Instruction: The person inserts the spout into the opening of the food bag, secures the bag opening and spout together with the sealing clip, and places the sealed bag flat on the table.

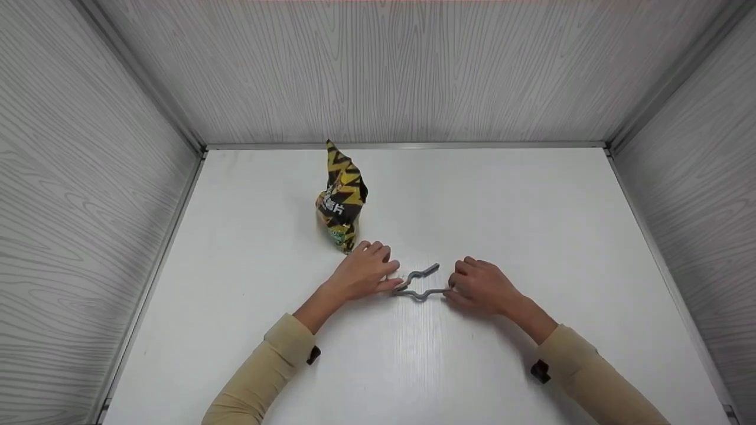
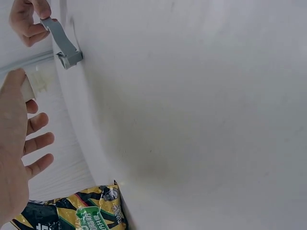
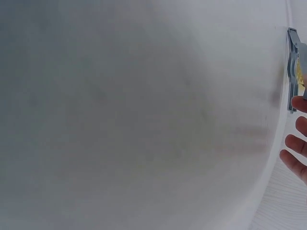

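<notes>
A grey bag clip point(image 1: 420, 295), its two arms spread in a V, is low over the white table between both hands. My right hand point(image 1: 481, 286) pinches the end of the nearer arm. In the right wrist view, the clip point(image 3: 292, 72) shows at the right edge beside the fingers. My left hand point(image 1: 363, 273) is at the hinge end, fingers loosely spread; the left wrist view shows a gap between it and the clip point(image 2: 64, 43). A pale patch by its thumb is unclear. Behind the left hand stands a black-and-yellow chip bag point(image 1: 342, 198).
The white tabletop point(image 1: 502, 195) is enclosed by grey wood-grain panels at the back point(image 1: 401, 71) and on both sides. The chip bag's lower tip almost meets the left fingers in the head view.
</notes>
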Available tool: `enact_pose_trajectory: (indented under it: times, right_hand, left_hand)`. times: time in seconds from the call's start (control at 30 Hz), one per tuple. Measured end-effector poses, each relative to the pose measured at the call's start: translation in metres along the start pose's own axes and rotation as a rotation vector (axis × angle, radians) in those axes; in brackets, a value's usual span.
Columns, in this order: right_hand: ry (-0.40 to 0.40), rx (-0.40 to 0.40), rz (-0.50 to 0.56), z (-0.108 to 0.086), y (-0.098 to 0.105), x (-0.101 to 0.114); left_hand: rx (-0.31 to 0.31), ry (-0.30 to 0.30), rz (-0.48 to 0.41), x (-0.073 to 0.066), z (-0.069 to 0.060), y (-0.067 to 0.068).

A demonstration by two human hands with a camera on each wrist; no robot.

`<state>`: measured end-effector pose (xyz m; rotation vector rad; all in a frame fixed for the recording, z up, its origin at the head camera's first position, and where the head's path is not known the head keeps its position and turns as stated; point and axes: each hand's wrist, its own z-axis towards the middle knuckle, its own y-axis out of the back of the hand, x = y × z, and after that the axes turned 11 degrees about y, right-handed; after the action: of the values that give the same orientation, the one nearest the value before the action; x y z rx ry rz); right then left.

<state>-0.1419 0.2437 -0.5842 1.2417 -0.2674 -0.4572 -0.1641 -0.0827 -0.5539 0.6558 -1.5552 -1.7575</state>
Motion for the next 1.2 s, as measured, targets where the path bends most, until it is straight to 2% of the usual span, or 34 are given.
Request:
enact_pose_trajectory:
  times: [0.27,0.8,1.0,1.2]
  right_hand:
    - [0.004,0.012,-0.004,-0.001,0.0,0.0]
    - [0.005,0.047,0.005,-0.001,0.001,0.0]
    - [0.003,0.071,0.0,-0.001,-0.002,-0.001]
    - [0.026,0.047,-0.018,0.0,-0.002,-0.001]
  left_hand:
    - [-0.007,-0.011,0.009,0.006,-0.004,0.007]
    - [-0.017,0.02,0.039,0.016,-0.013,0.012]
    - [-0.05,0.026,0.031,0.018,-0.017,0.012]
    - [-0.085,0.017,0.033,0.021,-0.02,0.01]
